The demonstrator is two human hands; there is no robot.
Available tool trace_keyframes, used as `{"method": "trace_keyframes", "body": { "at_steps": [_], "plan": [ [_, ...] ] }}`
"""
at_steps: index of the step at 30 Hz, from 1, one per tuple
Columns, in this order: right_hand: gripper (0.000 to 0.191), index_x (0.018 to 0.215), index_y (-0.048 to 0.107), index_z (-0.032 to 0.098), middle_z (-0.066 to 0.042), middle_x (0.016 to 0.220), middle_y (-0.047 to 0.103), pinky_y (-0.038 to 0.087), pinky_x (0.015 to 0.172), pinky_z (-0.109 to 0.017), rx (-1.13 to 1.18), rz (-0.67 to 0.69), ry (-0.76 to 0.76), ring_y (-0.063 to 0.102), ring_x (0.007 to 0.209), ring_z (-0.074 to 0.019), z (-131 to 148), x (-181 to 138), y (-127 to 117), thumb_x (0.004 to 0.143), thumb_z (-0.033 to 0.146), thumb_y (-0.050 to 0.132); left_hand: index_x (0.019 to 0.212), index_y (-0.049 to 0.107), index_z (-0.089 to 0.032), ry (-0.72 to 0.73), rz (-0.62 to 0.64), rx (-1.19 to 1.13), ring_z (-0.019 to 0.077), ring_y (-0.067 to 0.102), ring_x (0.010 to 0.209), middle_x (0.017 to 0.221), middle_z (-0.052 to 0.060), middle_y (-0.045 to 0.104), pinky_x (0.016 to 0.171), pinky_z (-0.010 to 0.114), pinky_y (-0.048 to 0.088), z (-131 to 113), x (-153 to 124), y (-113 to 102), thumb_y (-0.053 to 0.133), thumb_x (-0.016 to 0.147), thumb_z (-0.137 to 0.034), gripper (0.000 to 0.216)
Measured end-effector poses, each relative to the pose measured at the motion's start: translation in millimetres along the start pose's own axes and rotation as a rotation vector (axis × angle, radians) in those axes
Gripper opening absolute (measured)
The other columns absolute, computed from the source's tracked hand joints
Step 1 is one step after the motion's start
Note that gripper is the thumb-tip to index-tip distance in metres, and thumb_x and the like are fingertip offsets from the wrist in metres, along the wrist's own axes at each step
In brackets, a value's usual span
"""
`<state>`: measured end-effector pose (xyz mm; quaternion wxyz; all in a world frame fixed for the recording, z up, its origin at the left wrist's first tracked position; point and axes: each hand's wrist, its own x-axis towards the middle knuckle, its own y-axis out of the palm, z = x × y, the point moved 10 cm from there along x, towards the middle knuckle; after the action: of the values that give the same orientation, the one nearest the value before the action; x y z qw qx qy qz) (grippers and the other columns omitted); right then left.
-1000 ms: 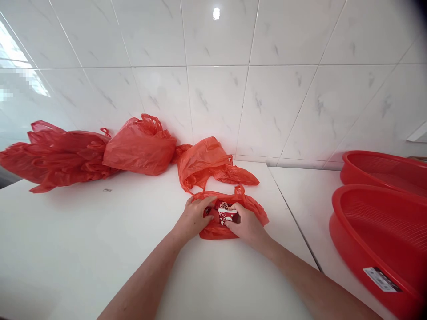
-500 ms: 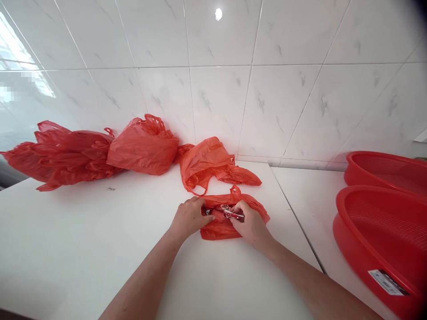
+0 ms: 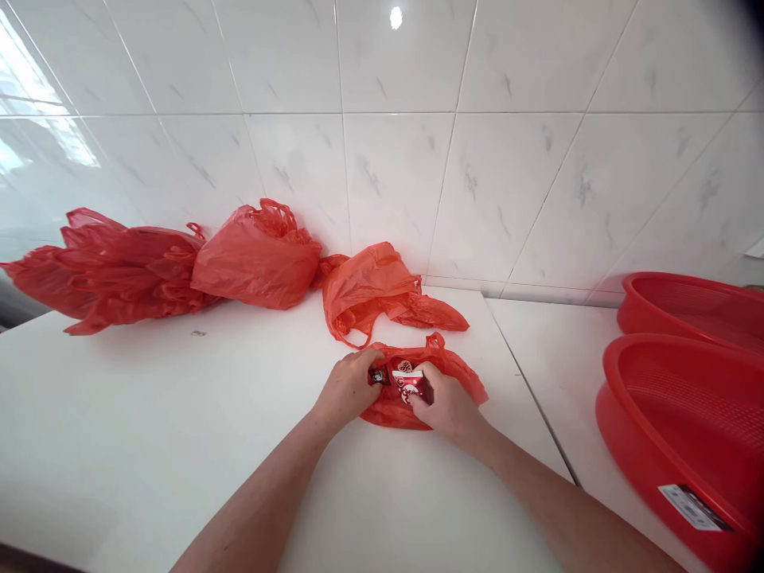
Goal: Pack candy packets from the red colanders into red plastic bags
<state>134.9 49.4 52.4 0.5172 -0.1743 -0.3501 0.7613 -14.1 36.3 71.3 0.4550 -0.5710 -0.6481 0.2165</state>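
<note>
A red plastic bag [image 3: 394, 418] lies on the white table with its mouth spread, and small packets show inside. My left hand [image 3: 348, 384] is closed on the left side of the bag's mouth. A small dark packet [image 3: 380, 376] shows between its thumb and fingers; whether they pinch it too, I cannot tell. My right hand [image 3: 445, 403] grips a red-and-white packet [image 3: 409, 387] between thumb and fingers, over the open bag. Its printed face is turned up toward me. Just behind it, another red packet [image 3: 404, 366] is partly visible in the bag.
Behind the hands lies a crumpled red bag [image 3: 370, 282]. A filled red bag [image 3: 256, 259] and a heap of red bags [image 3: 131, 274] stand along the tiled wall. Two red plastic baskets [image 3: 621, 414] are at the right, beyond the seam between tabletops.
The red-and-white packet in my right hand has tilted from edge-on to show its printed face. My left hand has shifted slightly right, and more of the dark packet shows beside its thumb.
</note>
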Motion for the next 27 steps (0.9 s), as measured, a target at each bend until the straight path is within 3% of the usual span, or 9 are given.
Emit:
{"method": "trace_keyframes", "body": {
  "at_steps": [4,8,11,14,17,21,24,27],
  "plan": [
    [0.017,0.094,0.058,0.025,0.002,0.082,0.066,0.049,0.063,-0.028,0.150,-0.003,-0.047,0.062,0.072,-0.0163,1.1,5.3,-6.3,0.080,0.032,0.055,0.110,0.056,-0.026,0.019,-0.073,-0.010,0.0216,0.061,0.092,0.099,0.001,0.068,0.082,0.035,0.048,-0.6,1.5,-6.4,0.056,0.071,-0.011,0.042],
    [0.024,0.102,0.062,0.024,-0.001,0.101,0.068,0.050,0.082,-0.033,0.164,-0.156,-0.101,0.064,0.091,-0.0176,-7.3,12.7,-27.0,0.087,0.026,0.044,0.119,0.056,-0.026,0.185,-0.133,-0.005,0.0258,0.053,0.115,0.122,0.005,0.061,0.098,0.042,0.043,-19.9,-0.4,-11.2,0.060,0.073,-0.016,0.048],
    [0.027,0.101,0.063,0.025,-0.001,0.101,0.069,0.050,0.083,-0.034,0.093,-0.207,-0.086,0.064,0.092,-0.0173,-19.1,17.4,-33.0,0.087,0.022,0.041,0.125,0.056,-0.029,0.327,-0.062,0.010,0.0279,0.045,0.125,0.132,0.003,0.056,0.104,0.046,0.037,-38.3,-6.2,-2.0,0.062,0.075,-0.019,0.051],
    [0.029,0.102,0.063,0.026,0.000,0.100,0.070,0.050,0.083,-0.034,0.036,-0.202,-0.061,0.064,0.093,-0.0173,-28.4,21.0,-33.1,0.086,0.019,0.040,0.125,0.057,-0.033,0.378,0.092,0.023,0.0292,0.039,0.130,0.135,-0.001,0.055,0.106,0.048,0.034,-46.8,-12.0,14.5,0.060,0.080,-0.024,0.046],
    [0.032,0.108,0.061,0.024,-0.001,0.111,0.066,0.049,0.088,-0.035,0.001,-0.246,-0.055,0.061,0.102,-0.0176,-32.6,23.1,-39.3,0.085,0.017,0.042,0.116,0.063,-0.033,0.366,0.200,-0.001,0.0284,0.043,0.127,0.126,-0.003,0.062,0.106,0.046,0.034,-46.8,-14.1,23.6,0.058,0.083,-0.027,0.035],
    [0.037,0.115,0.057,0.023,-0.004,0.125,0.057,0.044,0.095,-0.034,-0.059,-0.327,-0.078,0.055,0.112,-0.0170,-32.4,25.9,-51.4,0.082,0.013,0.044,0.098,0.071,-0.030,0.346,0.223,-0.028,0.0239,0.054,0.111,0.109,-0.003,0.070,0.102,0.039,0.037,-44.5,-11.0,23.0,0.061,0.080,-0.025,0.021],
    [0.027,0.102,0.060,0.022,-0.003,0.113,0.061,0.046,0.087,-0.033,-0.114,-0.368,-0.050,0.059,0.102,-0.0169,-35.1,27.1,-60.5,0.081,0.015,0.044,0.098,0.071,-0.028,0.333,0.217,-0.048,0.0234,0.057,0.107,0.112,0.000,0.069,0.098,0.037,0.039,-41.9,-8.9,22.5,0.063,0.079,-0.028,0.021],
    [0.014,0.084,0.058,0.023,0.001,0.087,0.065,0.046,0.072,-0.029,-0.167,-0.293,0.009,0.060,0.079,-0.0151,-39.9,29.4,-59.1,0.082,0.020,0.045,0.097,0.072,-0.028,0.327,0.207,-0.070,0.0228,0.057,0.105,0.112,0.000,0.068,0.096,0.036,0.040,-39.9,-8.2,22.8,0.064,0.078,-0.029,0.021]
  ]
}}
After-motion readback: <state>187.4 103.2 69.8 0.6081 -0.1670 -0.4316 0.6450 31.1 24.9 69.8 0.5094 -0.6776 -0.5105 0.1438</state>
